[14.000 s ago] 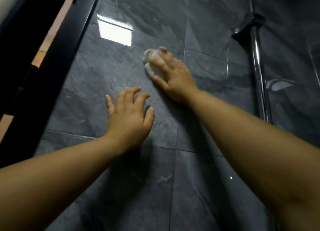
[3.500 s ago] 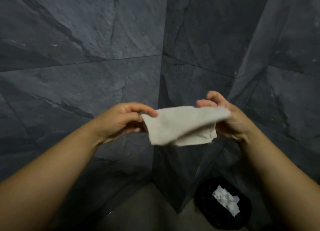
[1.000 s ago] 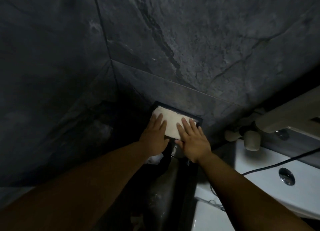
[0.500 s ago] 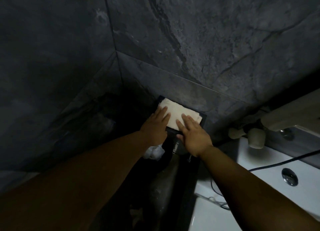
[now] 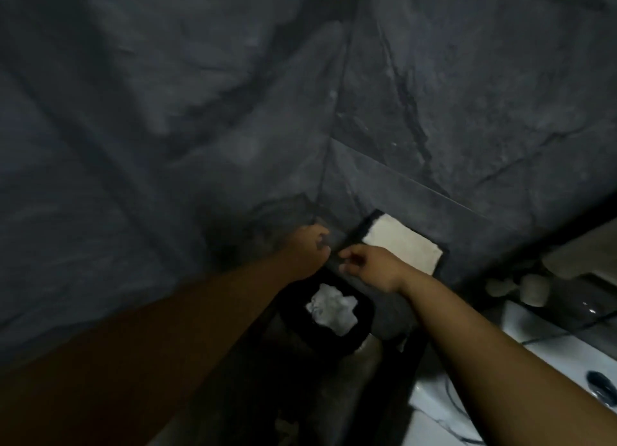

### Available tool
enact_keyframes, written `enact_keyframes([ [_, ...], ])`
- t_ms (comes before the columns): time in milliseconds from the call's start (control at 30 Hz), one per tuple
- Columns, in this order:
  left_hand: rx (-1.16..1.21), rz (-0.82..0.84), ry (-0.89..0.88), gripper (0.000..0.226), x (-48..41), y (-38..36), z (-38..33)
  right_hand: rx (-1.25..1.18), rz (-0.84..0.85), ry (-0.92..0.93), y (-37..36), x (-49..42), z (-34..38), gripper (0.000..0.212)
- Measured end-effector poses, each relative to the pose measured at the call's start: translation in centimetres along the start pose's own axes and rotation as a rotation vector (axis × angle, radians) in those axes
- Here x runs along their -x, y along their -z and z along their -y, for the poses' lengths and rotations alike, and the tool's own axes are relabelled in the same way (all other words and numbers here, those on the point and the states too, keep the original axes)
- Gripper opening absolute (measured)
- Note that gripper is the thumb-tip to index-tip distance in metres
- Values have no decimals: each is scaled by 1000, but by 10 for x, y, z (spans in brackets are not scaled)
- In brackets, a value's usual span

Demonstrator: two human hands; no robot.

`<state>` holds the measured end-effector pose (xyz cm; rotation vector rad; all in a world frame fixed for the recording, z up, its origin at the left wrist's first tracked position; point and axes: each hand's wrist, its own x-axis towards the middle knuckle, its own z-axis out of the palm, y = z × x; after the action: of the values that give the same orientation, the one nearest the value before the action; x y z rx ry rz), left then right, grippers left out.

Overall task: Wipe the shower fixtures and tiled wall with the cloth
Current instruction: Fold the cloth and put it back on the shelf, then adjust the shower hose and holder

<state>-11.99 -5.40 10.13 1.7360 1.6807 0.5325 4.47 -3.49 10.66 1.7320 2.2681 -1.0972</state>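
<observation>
Left hand (image 5: 309, 249), right hand (image 5: 371, 267) close together, beside flat white cloth (image 5: 404, 248).

One head-worn wide-angle camera looks down, close into the corner of the tiled wall (image 5: 467, 95).

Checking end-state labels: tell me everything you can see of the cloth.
The cloth is off-white and looks like soft towelling. It is folded into a flat rectangle with slightly fuzzy edges. It lies flat on a black ledge against the dark tiled wall, near the corner, and covers most of the ledge. No hand grips it. The right hand is at its near edge, but blur hides whether they touch.
</observation>
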Motion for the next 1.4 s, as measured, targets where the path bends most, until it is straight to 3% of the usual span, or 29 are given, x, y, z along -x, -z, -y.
enact_keyframes([
  [133, 50, -52, 146, 37, 112, 64, 56, -39, 131, 197, -42, 33, 106, 33],
  [333, 87, -397, 402, 38, 296, 178, 123, 14, 226, 585, -124, 86, 294, 34],
  [467, 35, -575, 587, 47, 421, 244, 155, -13, 425, 763, -182, 131, 418, 34],
  [700, -40, -962, 971, 55, 629, 301, 177, -12, 641, 1085, -278, 212, 583, 38],
  [800, -40, -1159, 1156, 54, 703, 304, 171, -51, 813, 1162, -323, 250, 644, 34],
  [1000, 8, -1450, 1421, 54, 785, 287, 151, -2, 1132, 1211, -390, 313, 713, 18],
  [1200, 70, -1782, 1628, 49, 858, 251, 141, 138, 1280, 1271, -453, 387, 743, 15],
  [1400, 242, -2018, 1625, 49, 916, 223, 148, 178, 1369, 1313, -508, 462, 754, 26],
])
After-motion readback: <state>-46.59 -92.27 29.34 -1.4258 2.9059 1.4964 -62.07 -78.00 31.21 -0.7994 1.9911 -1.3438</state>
